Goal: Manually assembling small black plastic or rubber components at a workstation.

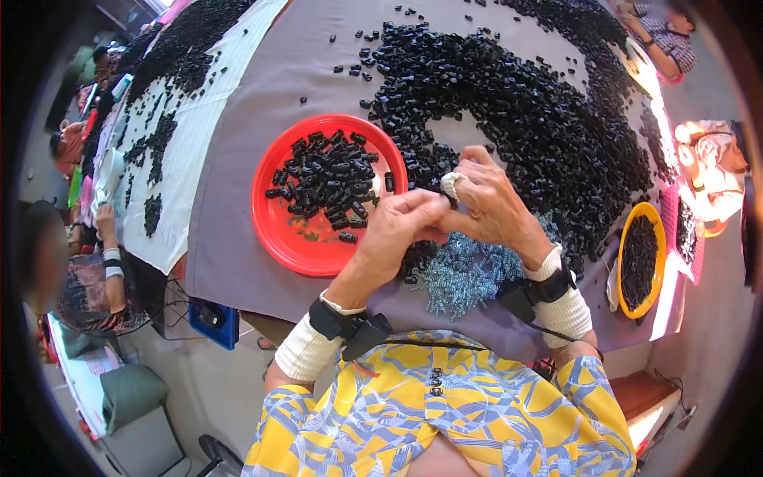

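Observation:
My left hand (400,229) and my right hand (494,200) meet in front of me, fingertips pinched together. A small dark piece seems to sit between them; the fingers mostly cover it. My right hand wears a white finger cover (454,185). Left of my hands, a red round tray (274,238) holds many short black plastic cylinders (326,176). Below my right hand lies a heap of small bluish metal springs (465,274). Just beyond my hands spreads a large pile of black plastic parts (517,103).
A grey cloth (238,183) covers the table. At the right edge stands a yellow oval bowl (658,270) of dark pieces, near a pink basket (690,238). A blue bin (213,322) is below the table's left edge. Other people sit at left and right.

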{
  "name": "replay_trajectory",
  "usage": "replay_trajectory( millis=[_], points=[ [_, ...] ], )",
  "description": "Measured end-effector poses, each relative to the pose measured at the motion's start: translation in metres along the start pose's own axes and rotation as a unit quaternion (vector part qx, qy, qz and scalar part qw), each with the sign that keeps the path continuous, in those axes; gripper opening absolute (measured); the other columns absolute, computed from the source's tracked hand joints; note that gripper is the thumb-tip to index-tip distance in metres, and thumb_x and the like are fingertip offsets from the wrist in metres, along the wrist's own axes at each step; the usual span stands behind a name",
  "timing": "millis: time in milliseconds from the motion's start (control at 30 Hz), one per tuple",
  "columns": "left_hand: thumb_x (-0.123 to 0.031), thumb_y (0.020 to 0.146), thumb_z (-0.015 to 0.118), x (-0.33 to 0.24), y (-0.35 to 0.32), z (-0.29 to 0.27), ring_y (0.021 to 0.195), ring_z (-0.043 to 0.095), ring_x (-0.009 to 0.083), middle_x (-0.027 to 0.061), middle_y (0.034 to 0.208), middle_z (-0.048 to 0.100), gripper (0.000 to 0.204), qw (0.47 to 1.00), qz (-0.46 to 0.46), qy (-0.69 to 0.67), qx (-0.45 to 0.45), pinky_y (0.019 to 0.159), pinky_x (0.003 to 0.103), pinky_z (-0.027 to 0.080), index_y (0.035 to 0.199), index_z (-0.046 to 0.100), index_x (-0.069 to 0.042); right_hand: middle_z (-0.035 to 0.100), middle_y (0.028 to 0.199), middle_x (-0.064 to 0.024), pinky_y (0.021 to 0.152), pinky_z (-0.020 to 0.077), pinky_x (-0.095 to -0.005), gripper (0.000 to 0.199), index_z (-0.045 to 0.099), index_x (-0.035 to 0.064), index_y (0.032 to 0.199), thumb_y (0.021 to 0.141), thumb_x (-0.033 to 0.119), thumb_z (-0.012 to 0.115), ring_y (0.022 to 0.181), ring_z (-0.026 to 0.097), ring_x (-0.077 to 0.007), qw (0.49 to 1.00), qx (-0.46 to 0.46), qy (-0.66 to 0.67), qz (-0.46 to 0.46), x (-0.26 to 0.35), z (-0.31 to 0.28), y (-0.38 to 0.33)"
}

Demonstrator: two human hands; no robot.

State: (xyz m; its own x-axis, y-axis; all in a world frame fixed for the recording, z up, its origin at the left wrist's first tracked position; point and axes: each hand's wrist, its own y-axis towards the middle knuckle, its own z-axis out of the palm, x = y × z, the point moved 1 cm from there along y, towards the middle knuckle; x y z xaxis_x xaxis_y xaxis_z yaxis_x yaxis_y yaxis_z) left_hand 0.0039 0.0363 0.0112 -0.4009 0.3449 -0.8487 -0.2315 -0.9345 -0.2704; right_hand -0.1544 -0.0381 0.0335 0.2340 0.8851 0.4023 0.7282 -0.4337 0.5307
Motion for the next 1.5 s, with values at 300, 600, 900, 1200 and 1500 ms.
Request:
replay_trajectory(
  millis=[300,600,900,1200,1500],
  points=[
    [-0.016,0.095,0.052,-0.007,-0.006,-0.026,0.076,0.065,0.0171,0.0107,0.089,0.066,0.024,0.975,0.095,-0.099,-0.172,0.07,0.031,0.056,0.107,0.059,0.004,0.054,0.063,-0.0103,0.072,0.0417,-0.0362,0.029,0.059,0.0016,0.074,0.076,0.028,0.071,0.065,0.054,-0.0278,0.987,-0.063,-0.059,0.132,-0.042,-0.048,-0.018],
    [-0.03,0.096,0.051,-0.008,-0.024,-0.075,0.068,0.062,0.0164,0.0071,0.077,0.063,0.03,0.937,0.095,-0.173,-0.29,0.064,0.031,0.054,0.092,0.061,-0.002,0.059,0.079,-0.0083,0.08,0.0405,-0.0375,0.017,0.061,0.0024,0.076,0.076,0.018,0.068,0.083,0.053,-0.0249,0.972,0.065,-0.161,0.157,-0.069,-0.032,-0.045],
    [-0.016,0.095,0.053,-0.013,0.014,-0.025,0.073,0.063,0.015,0.0071,0.082,0.065,0.017,0.984,0.065,-0.093,-0.137,0.067,0.029,0.054,0.097,0.061,-0.001,0.06,0.082,-0.0056,0.082,0.0384,-0.0375,0.015,0.061,0.0073,0.076,0.075,0.021,0.068,0.088,0.052,-0.0221,0.955,0.147,-0.223,0.126,-0.069,0.01,-0.041],
    [-0.018,0.092,0.058,0.008,0.05,0.01,0.079,0.063,0.0126,0.0067,0.092,0.065,0.023,0.995,-0.006,0.012,-0.103,0.071,0.028,0.054,0.107,0.06,-0.001,0.057,0.078,-0.009,0.082,0.0402,-0.0412,0.025,0.057,0.0029,0.077,0.071,0.022,0.071,0.083,0.053,-0.0274,0.992,-0.003,-0.095,0.079,-0.052,-0.015,-0.024],
    [-0.012,0.092,0.057,0.003,0.062,0.001,0.078,0.065,0.0155,0.0094,0.091,0.067,0.021,0.997,0.025,-0.038,-0.057,0.074,0.03,0.055,0.108,0.06,0.001,0.058,0.08,-0.0095,0.077,0.0407,-0.0381,0.02,0.059,0.0032,0.08,0.072,0.017,0.071,0.08,0.055,-0.0278,0.989,0.018,-0.044,0.139,-0.056,-0.044,-0.022]
  ],
)
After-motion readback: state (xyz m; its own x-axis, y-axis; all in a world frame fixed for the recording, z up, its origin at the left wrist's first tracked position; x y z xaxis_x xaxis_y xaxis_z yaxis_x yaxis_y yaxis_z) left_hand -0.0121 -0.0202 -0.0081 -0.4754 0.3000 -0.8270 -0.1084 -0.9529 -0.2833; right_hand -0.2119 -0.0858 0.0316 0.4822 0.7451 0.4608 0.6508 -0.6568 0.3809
